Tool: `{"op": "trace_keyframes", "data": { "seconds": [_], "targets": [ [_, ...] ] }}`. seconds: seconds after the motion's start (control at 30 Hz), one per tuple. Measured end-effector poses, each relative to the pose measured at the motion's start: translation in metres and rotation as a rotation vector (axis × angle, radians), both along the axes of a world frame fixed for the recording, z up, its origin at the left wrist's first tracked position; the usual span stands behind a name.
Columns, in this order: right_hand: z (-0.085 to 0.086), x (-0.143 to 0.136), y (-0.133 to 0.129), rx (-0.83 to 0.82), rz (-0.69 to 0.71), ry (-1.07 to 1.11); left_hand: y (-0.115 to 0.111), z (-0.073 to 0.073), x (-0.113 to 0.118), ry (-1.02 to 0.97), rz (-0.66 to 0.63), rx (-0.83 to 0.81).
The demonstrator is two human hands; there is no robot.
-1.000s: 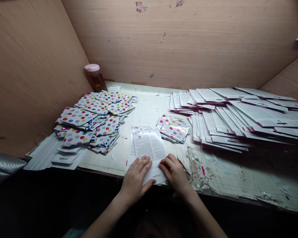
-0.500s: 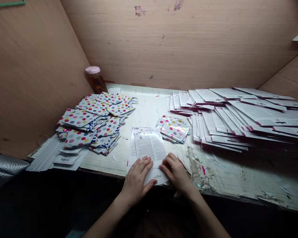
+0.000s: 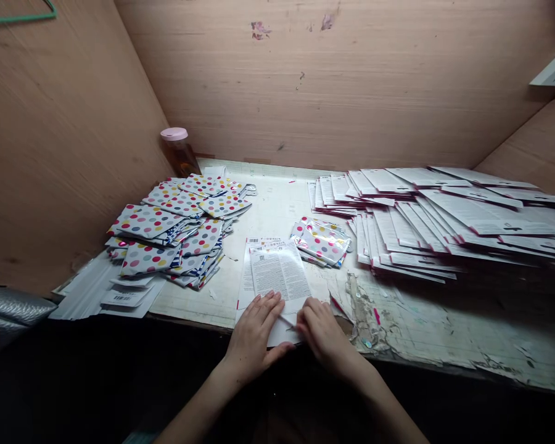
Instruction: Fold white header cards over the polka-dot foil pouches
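A white printed card [image 3: 281, 275] with small text lies at the table's front edge, on top of at least one similar card [image 3: 245, 290]. My left hand [image 3: 258, 327] rests flat on its lower left part, fingers stretched out and thumb along the near edge. At the lower right, my right hand [image 3: 321, 330] is closed, its fingertips pinching the card's edge. A raised fold or edge shows between the two hands, and my right fingers partly hide the hang hole. Just beyond lies a small stack of polka-dot foil packets [image 3: 324, 240].
A larger heap of polka-dot packets [image 3: 157, 225] sits on the left, beside white barcode labels [image 3: 123, 297]. A bottle with a pink lid [image 3: 174, 134] stands behind it. Fanned stacks of white cards [image 3: 472, 213] cover the right. Wooden panels [image 3: 222, 74] enclose the table.
My right hand has moved slightly down and left, its fingers curling more tightly over the card near the hang hole. A raised edge now shows there. My left hand stays in place.
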State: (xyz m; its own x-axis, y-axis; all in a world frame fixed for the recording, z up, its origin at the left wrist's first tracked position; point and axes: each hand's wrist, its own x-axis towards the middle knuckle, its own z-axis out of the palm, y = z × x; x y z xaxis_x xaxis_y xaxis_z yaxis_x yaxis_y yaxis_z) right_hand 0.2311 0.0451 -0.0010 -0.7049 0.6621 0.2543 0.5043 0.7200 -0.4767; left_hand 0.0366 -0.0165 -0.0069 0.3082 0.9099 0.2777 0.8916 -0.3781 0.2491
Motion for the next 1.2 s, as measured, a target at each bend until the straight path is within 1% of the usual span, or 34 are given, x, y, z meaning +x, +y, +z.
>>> {"op": "trace_keyframes", "data": {
  "seconds": [0.07,0.1,0.17,0.23,0.33,0.47,0.53,0.63,0.67,0.7,0.77,0.87,0.97,1.07,1.2],
  "targets": [
    [0.010,0.014,-0.014,-0.029,0.094,-0.029,-0.001,0.000,-0.002,-0.023,-0.015,-0.011],
    [0.015,0.022,-0.019,-0.044,0.113,-0.048,-0.002,-0.001,-0.003,-0.050,-0.021,0.000],
    [0.022,0.035,-0.024,-0.073,0.094,-0.071,-0.002,-0.004,-0.006,-0.133,-0.045,0.057],
    [0.027,0.041,-0.022,-0.102,0.063,-0.035,-0.003,-0.008,-0.009,-0.244,-0.093,0.136],
    [0.027,0.032,-0.014,-0.134,0.110,0.032,-0.004,-0.011,-0.011,-0.362,-0.143,0.190],
    [0.027,0.012,-0.010,-0.031,0.149,-0.043,-0.008,-0.009,-0.011,-0.402,-0.126,0.166],
    [0.031,0.012,-0.011,-0.024,0.182,-0.063,-0.010,-0.007,-0.011,-0.417,-0.154,0.150],
    [0.037,0.020,-0.009,-0.119,0.272,0.004,-0.014,-0.009,-0.013,-0.428,-0.204,0.142],
    [0.037,0.022,-0.007,-0.135,0.282,0.028,-0.014,-0.010,-0.013,-0.429,-0.210,0.142],
    [0.036,0.023,-0.006,-0.128,0.271,0.034,-0.015,-0.011,-0.014,-0.428,-0.211,0.140],
    [0.030,0.022,-0.003,-0.074,0.198,0.005,-0.014,-0.014,-0.013,-0.418,-0.209,0.148],
    [0.018,0.013,-0.002,-0.024,0.104,0.000,-0.013,-0.016,-0.010,-0.432,-0.138,0.185],
    [0.009,0.007,-0.002,-0.010,0.096,0.041,-0.012,-0.016,-0.006,-0.476,-0.046,0.192],
    [0.006,0.007,-0.002,0.021,0.093,0.075,-0.012,-0.012,-0.002,-0.494,0.010,0.167],
    [0.000,0.004,0.002,0.068,0.027,0.125,-0.010,-0.007,0.005,-0.509,0.107,0.139]
  ]
}}
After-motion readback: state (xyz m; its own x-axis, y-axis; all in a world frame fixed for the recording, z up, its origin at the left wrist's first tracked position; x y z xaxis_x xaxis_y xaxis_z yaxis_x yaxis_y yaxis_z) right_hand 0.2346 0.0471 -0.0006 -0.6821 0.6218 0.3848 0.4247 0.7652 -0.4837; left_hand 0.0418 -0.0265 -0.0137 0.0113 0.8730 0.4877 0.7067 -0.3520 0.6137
